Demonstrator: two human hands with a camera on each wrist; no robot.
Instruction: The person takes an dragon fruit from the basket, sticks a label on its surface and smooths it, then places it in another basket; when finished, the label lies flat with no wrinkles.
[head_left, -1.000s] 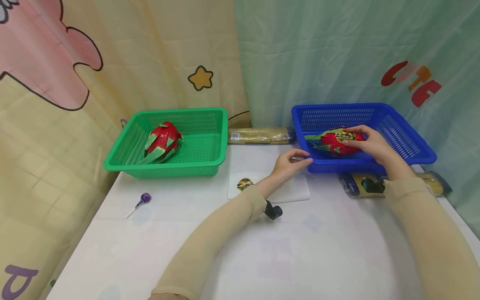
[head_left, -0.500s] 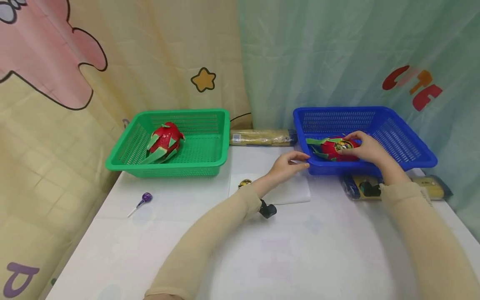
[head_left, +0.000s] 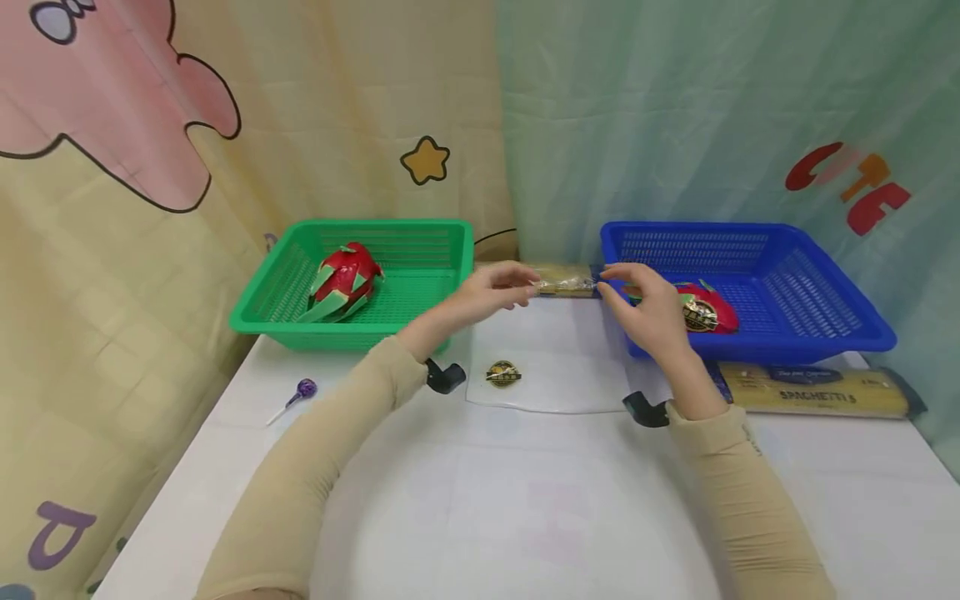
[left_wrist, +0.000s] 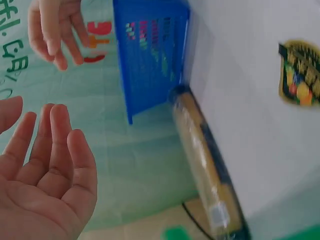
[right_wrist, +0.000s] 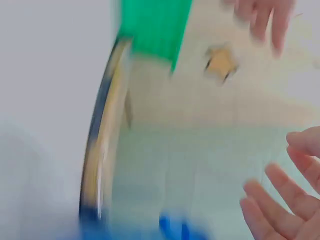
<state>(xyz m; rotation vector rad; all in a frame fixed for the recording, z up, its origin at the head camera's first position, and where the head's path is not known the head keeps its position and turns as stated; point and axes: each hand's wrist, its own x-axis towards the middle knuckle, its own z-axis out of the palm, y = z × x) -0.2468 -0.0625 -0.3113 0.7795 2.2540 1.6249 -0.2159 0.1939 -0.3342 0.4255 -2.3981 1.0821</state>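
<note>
My left hand (head_left: 491,293), its fingers loosely bent, hovers in front of a spaghetti pack (head_left: 567,281) lying at the back of the table. To its right, my right hand (head_left: 647,310) is raised at the left end of the blue basket (head_left: 750,343), thumb and fingers apart. Neither hand holds anything; in the left wrist view the left palm (left_wrist: 45,200) shows bare. Inside the blue basket a red dragon fruit (head_left: 718,310) with green scales and a round label lies partly behind the right hand. Another dragon fruit (head_left: 348,279) rests in the green basket (head_left: 345,335).
A second spaghetti pack (head_left: 821,390) lies before the blue basket. Between the baskets is a white sheet (head_left: 562,379) bearing a round black-and-gold sticker (head_left: 503,374). A purple lollipop (head_left: 303,389) lies at the left. Curtains (head_left: 675,108) hang close behind the table.
My right hand has let go of the dragon fruit, leaving it in the blue basket, and moved left. My left hand has drawn away from that basket's rim toward the left.
</note>
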